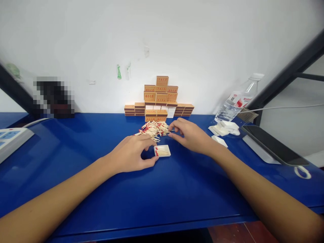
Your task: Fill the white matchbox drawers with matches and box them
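A small white matchbox tray (165, 147) lies on the blue table with several red-headed matches (161, 152) in its left part. My left hand (135, 152) grips the tray's left end, with the thumb at the near corner and a finger at the far one. Behind the tray spreads a loose pile of matches (155, 129), their red heads pointing various ways. At the pile's right edge is my right hand (188, 135), its fingers curled and a small gap showing between thumb and fingertips. Some of those fingertips are close against the matches.
Yellow-brown matchboxes (162, 98) stand stacked against the wall behind the pile. On the right are white trays (224, 128), a tilted water bottle (236, 99) and a phone (274, 143) on a white support. A power strip (15, 143) lies at far left.
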Demonstrator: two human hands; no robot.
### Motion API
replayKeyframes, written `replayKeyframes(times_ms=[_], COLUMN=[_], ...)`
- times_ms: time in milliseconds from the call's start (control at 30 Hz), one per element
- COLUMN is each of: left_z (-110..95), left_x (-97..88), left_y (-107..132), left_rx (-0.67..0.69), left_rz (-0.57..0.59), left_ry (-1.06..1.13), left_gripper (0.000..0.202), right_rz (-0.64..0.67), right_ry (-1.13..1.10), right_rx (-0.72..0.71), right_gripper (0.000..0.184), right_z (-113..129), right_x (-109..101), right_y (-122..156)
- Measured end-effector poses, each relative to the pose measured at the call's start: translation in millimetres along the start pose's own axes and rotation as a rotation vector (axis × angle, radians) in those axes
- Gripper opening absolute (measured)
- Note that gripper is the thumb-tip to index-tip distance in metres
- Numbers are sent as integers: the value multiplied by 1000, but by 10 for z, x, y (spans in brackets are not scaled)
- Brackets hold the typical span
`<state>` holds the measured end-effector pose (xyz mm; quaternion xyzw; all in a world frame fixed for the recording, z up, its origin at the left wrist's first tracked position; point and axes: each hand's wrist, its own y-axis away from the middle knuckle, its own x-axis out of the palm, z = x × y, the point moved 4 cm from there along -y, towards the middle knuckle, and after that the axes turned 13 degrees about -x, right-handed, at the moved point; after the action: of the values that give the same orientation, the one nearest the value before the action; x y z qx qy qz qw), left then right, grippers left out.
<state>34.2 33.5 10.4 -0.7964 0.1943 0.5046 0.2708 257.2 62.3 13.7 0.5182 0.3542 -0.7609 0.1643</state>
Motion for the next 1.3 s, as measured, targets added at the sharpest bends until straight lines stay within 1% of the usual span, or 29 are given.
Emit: replayKeyframes(times_ms=[100, 267, 333, 433, 533, 600, 1000, 1133, 1300], left_z=[-7, -10, -7, -2, -2, -4, -7, -2, 15], left_x=[11, 21, 18, 9, 6, 10, 8, 0, -9], left_y=[9, 15, 9, -1, -1, 0, -10, -9, -17], left_rx=[-2, -4, -7, -2, 5, 3, 11, 15, 26], left_rz=[16, 30, 28, 15, 11, 19, 4, -6, -36], left_ry=[3, 5, -2, -15, -12, -6, -15, -22, -40], left_gripper=[25, 26, 26, 25, 26, 27, 26, 26, 27], right_rz=[-3, -62, -60, -25, -4, 10, 70, 84, 20], right_ry=[-16, 28, 56, 93, 135, 158, 266, 279, 217], right_rx=[-1, 2, -17, -57, -24, 4, -20, -40, -34], right_gripper=[16, 25, 28, 23, 14, 12, 14, 19, 20], right_z=[-103, -80, -62, -51, -69, -79, -25, -50, -129], right_x=[82, 172, 199, 219, 200, 185, 212, 188, 73], right_y=[7, -69, -124, -184, -191, -180, -199, -196, -151])
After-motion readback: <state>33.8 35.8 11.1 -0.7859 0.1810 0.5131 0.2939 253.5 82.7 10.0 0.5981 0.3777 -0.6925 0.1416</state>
